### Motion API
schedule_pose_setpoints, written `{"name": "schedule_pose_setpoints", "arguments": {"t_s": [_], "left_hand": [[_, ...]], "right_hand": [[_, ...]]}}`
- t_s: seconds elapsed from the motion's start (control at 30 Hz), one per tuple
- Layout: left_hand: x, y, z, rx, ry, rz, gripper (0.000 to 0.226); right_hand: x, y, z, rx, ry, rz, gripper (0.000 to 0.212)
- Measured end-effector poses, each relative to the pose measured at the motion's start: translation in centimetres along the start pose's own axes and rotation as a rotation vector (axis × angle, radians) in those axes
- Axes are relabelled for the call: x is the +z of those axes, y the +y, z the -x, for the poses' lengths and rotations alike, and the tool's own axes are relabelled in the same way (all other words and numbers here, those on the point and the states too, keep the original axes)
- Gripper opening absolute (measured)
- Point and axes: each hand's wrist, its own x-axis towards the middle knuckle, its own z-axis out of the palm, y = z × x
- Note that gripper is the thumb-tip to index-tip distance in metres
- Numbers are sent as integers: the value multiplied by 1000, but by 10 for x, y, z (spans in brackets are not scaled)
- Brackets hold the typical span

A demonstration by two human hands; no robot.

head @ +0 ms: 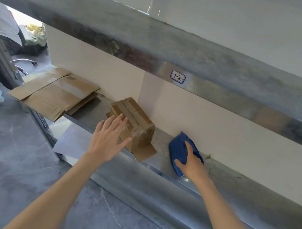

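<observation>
The person stands in front of a metal shelf [161,146] and seems to be wiping it. The right hand [193,165] lies flat on a blue cloth [178,149]. Its forefinger and thumb are stretched out and press the cloth on the shelf surface, close to the back wall. The left hand [109,139] is wide open with spread fingers and holds nothing. Its fingertips are at the near side of a taped cardboard box [137,118], but whether they touch it cannot be told.

The work looks to be in the middle. Dark marks show on the shelf to the right of the cloth. The box and the flattened cardboard [56,92] further left are not yet moved, so the places under them are probably left to clean.
</observation>
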Motion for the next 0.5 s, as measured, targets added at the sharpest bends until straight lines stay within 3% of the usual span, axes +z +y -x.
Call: {"name": "schedule_pose_setpoints", "arguments": {"t_s": [0.17,0.5], "left_hand": [[2,-3,0,3,25,9,72],[4,-8,3,16,15,33,68]], "right_hand": [[4,-3,-7,73,-87,-49,91],[-6,0,-27,119,-69,-261,100]]}}
